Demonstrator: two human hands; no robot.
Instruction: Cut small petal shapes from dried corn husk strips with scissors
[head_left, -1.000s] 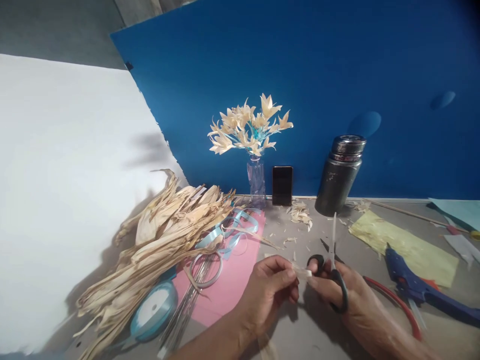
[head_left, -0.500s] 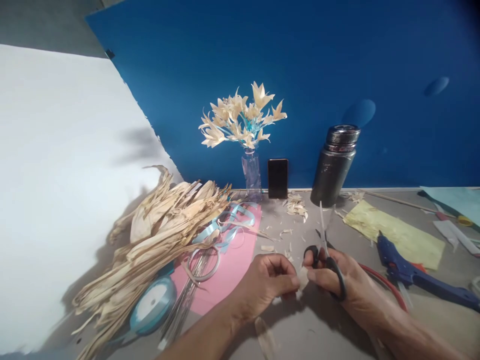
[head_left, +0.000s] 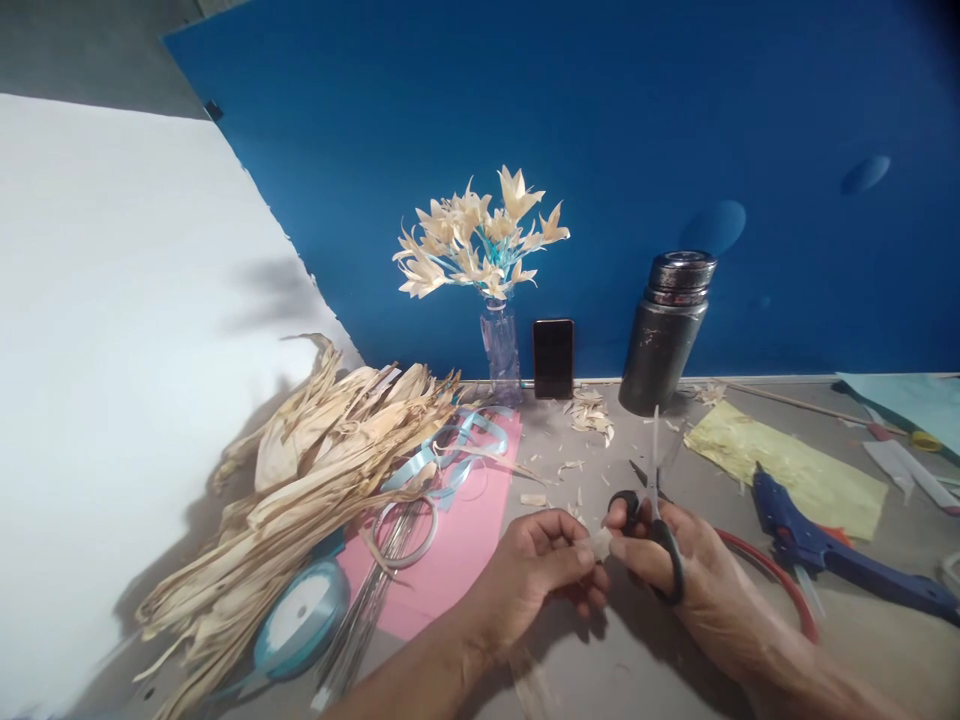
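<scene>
My left hand (head_left: 525, 565) pinches a small pale piece of corn husk (head_left: 601, 544) between thumb and fingers. My right hand (head_left: 705, 560) is wrapped round black-handled scissors (head_left: 669, 553), whose blades point away from me, slightly apart. The right thumb and fingertip reach the husk piece's right edge; whether they grip it too I cannot make out. Husk scraps (head_left: 534, 499) lie on the table just beyond both hands. Below my left wrist is a longer husk strip (head_left: 529, 685), partly cut off by the frame.
Left: a corn husk pile (head_left: 300, 490), a blue ribbon roll (head_left: 300, 612), wires (head_left: 367, 600) and pink paper (head_left: 450, 570). Behind: a vase (head_left: 500, 350) of husk flowers (head_left: 480, 235), a phone (head_left: 553, 358) and a flask (head_left: 667, 335). Right: a blue glue gun (head_left: 810, 540) and yellow paper (head_left: 795, 465).
The husk piece has been tilted and raised slightly between my hands. My left lower fingers have spread downward. The scissor blades have swung a little to the right.
</scene>
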